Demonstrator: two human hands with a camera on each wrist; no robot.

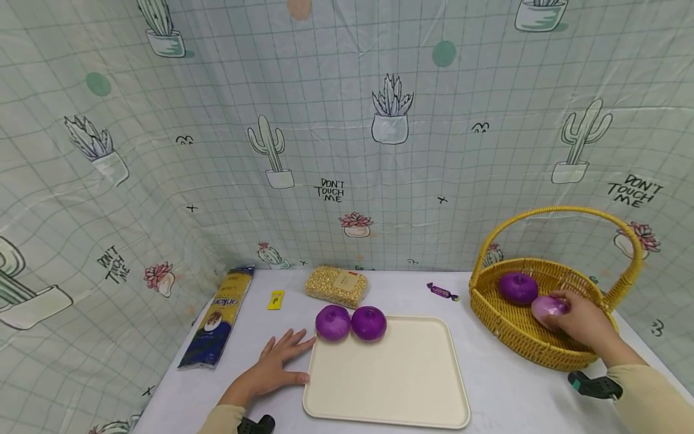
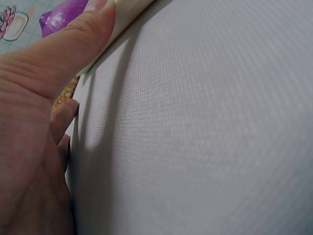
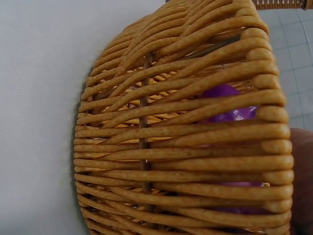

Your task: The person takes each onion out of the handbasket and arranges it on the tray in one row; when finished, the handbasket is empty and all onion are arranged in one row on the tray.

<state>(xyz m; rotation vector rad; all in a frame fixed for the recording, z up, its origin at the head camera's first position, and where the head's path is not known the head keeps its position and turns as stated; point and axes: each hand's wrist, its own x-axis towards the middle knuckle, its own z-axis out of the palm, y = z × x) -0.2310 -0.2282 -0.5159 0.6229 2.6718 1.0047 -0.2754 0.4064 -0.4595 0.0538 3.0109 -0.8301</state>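
Observation:
My right hand [image 1: 582, 322] reaches into a yellow wicker basket [image 1: 515, 343] and grips a purple onion [image 1: 549, 310] inside it. Beside that one in the basket lies another, darker purple onion [image 1: 518, 288]. In the right wrist view the basket wall [image 3: 186, 132] hides most of the hand. My left hand [image 1: 276, 364] lies with fingers spread on the white table, its thumb touching the left edge of a cream tray [image 1: 387, 380]. Two purple onions, one lighter [image 1: 333, 323] and one darker [image 1: 369, 323], sit side by side at the tray's far left corner.
A bag of yellow kernels [image 1: 337, 286] lies behind the tray. Left of it are a small yellow packet [image 1: 275, 299] and a long blue-and-yellow package [image 1: 218, 319]. A purple-wrapped candy [image 1: 442, 292] lies between tray and basket. Patterned cloth [image 1: 347, 150] hangs behind the table.

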